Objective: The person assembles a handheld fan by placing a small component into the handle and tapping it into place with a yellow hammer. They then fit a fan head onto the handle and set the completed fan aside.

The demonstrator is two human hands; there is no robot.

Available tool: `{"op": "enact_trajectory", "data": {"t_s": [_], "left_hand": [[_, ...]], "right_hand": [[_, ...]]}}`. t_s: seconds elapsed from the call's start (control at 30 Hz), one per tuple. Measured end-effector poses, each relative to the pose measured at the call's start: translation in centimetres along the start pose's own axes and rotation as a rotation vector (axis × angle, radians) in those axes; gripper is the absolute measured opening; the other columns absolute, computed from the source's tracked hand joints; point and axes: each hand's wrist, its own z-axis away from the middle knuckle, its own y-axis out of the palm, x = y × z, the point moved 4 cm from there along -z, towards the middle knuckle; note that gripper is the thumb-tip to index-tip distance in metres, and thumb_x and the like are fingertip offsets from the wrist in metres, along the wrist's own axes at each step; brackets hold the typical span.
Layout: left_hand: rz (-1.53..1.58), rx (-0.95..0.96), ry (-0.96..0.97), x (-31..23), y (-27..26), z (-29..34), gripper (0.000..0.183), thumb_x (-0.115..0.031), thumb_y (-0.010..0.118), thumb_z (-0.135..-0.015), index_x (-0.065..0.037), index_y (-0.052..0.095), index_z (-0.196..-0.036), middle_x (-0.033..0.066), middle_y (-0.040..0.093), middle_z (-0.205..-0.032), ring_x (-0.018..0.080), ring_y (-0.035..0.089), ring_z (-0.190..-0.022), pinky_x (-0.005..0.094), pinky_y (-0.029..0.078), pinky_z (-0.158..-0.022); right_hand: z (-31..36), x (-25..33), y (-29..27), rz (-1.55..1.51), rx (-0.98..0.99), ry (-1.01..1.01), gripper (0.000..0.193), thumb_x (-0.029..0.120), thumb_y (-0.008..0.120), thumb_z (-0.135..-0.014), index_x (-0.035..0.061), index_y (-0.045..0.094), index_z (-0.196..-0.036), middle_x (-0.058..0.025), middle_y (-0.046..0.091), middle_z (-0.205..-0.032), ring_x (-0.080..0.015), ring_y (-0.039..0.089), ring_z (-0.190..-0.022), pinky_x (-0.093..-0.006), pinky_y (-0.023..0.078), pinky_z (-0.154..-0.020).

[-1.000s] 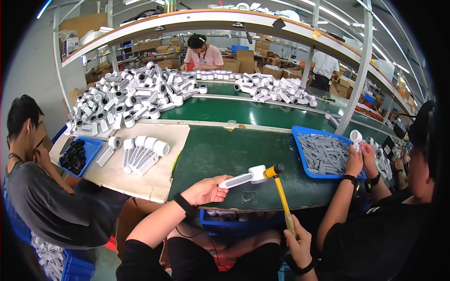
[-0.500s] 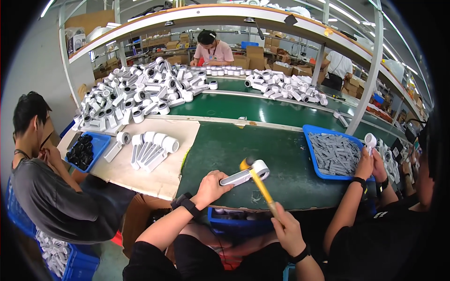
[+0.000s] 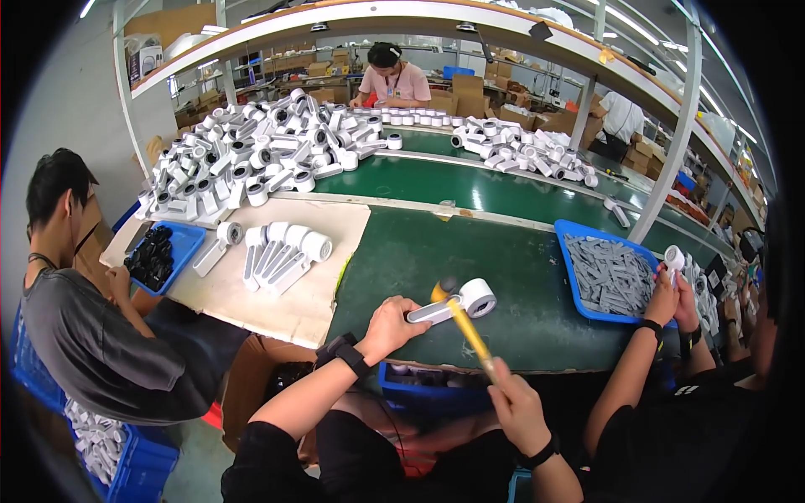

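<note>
My left hand point(image 3: 391, 330) is closed on the handle end of a white housing point(image 3: 480, 296) with a round, ring-like head and a grey strip along its handle. The housing lies on the green work surface, its head pointing away to the right. In my right hand point(image 3: 521, 412) is a hammer point(image 3: 471, 334) with a yellow handle. Its blurred head is over the housing's handle, near the round head; whether it touches cannot be made out. On the pale board point(image 3: 314, 323) to the left, several similar white housings point(image 3: 285, 253) lie side by side.
A blue tray of grey strips point(image 3: 610, 272) stands at right, beside a co-worker's hands point(image 3: 673, 293) holding a white part. Left, another person sits by a blue tray of black parts point(image 3: 153, 258). White housings point(image 3: 251, 155) heap up behind. Shelf posts point(image 3: 671, 134) rise beyond the bench.
The view has shifted slightly. My left hand keeps its grip on the housing, and the hammer stays over it. The left co-worker's hand has moved down toward the tray of black parts.
</note>
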Motion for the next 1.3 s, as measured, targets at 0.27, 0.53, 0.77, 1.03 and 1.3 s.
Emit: {"op": "enact_trajectory", "data": {"t_s": [0.27,0.53,0.77,1.03,1.3], "left_hand": [[-0.067,-0.110,0.120,0.2,0.1,0.3,0.031,-0.022,0.082,-0.071,0.000,0.071,-0.090,0.0152,0.065,-0.086,0.0299,0.064,-0.082,0.0387,0.051,-0.076],[-0.036,-0.093,0.070,0.4,0.5,0.0,0.031,-0.026,0.082,-0.069,-0.002,0.068,-0.084,0.0172,0.065,-0.089,0.0359,0.061,-0.092,0.0458,0.050,-0.081],[-0.039,-0.076,0.073,0.6,0.6,0.0,0.034,-0.028,0.082,-0.069,-0.003,0.071,-0.090,0.0180,0.065,-0.090,0.0362,0.062,-0.092,0.0458,0.050,-0.083],[-0.128,-0.033,0.032,-0.1,0.0,-0.1,0.039,-0.028,0.084,-0.071,-0.001,0.073,-0.098,0.0160,0.070,-0.093,0.0262,0.069,-0.085,0.0350,0.054,-0.079],[-0.060,0.042,-0.068,0.1,0.1,-0.4,0.037,-0.031,0.081,-0.071,-0.006,0.075,-0.097,0.0165,0.068,-0.098,0.0333,0.063,-0.099,0.0422,0.049,-0.089]], "right_hand": [[0.3,1.2,0.2,0.055,0.143,-0.023,0.049,0.004,0.064,-0.089,0.0015,0.052,-0.137,-0.0143,0.057,-0.082,-0.0293,0.058,-0.070,-0.0344,0.047,-0.065],[0.6,1.5,0.9,0.070,0.145,-0.032,0.048,0.007,0.064,-0.090,0.0060,0.053,-0.137,-0.0152,0.055,-0.080,-0.0326,0.058,-0.069,-0.0375,0.048,-0.064],[0.9,1.2,1.0,0.073,0.185,0.015,0.048,0.006,0.065,-0.088,0.0061,0.056,-0.135,-0.0147,0.056,-0.080,-0.0325,0.059,-0.070,-0.0377,0.048,-0.064],[1.2,-1.6,-0.3,0.185,0.103,0.049,0.050,0.002,0.064,-0.088,0.0036,0.054,-0.137,-0.0145,0.057,-0.080,-0.0301,0.060,-0.071,-0.0358,0.048,-0.066],[1.3,-2.1,-0.5,0.209,0.091,0.049,0.051,0.003,0.065,-0.087,0.0046,0.054,-0.137,-0.0144,0.059,-0.083,-0.0305,0.061,-0.074,-0.0368,0.049,-0.068]]}}
